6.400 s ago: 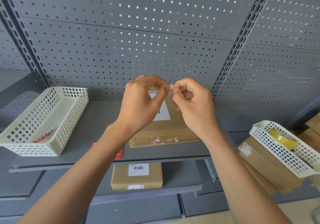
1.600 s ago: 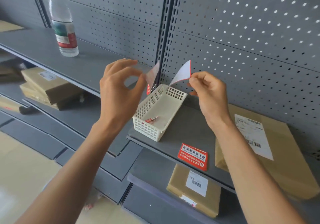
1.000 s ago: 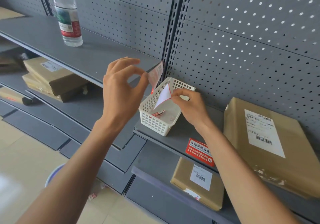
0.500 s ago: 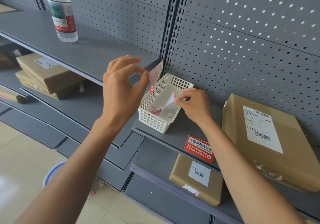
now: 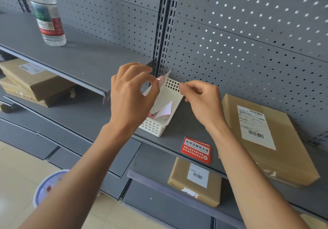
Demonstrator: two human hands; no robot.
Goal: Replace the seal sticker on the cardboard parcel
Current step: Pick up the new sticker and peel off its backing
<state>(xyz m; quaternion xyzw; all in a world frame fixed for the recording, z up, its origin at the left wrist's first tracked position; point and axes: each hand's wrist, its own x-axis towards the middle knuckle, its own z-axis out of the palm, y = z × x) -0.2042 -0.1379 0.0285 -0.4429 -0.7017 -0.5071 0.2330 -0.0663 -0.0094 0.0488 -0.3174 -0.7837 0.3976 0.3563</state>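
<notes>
While both hands hover over the grey metal shelf (image 5: pixel 177 140), the left hand (image 5: pixel 132 97) pinches a peeled seal sticker (image 5: pixel 164 79) between thumb and forefinger, above the near end of a white perforated basket (image 5: pixel 156 127). Right hand (image 5: pixel 202 101): fingers curled with thumb and forefinger tips together just right of the sticker; whether they grip anything, I cannot tell. The hands are close, not touching.

Basket contents: a white backing sheet with red edge (image 5: pixel 165 110) and small red-and-white scraps (image 5: pixel 153 112).

Cardboard parcel (image 5: pixel 266 140) lies flat on the same shelf, right of the hands, white shipping label with barcodes facing up, torn residue on its near edge. A red sticker sheet with white Chinese print (image 5: pixel 196 149) lies at the shelf front between basket and parcel.

Surroundings: grey perforated back panel (image 5: pixel 248 42) with slotted uprights. Higher shelf at left carries a clear water bottle (image 5: pixel 48 16). Stacked cardboard boxes (image 5: pixel 32 81) sit beneath it. A smaller labelled parcel (image 5: pixel 195 181) rests on the lower shelf. Floor is pale tile, with a round blue-rimmed bin (image 5: pixel 48 186) at lower left.
</notes>
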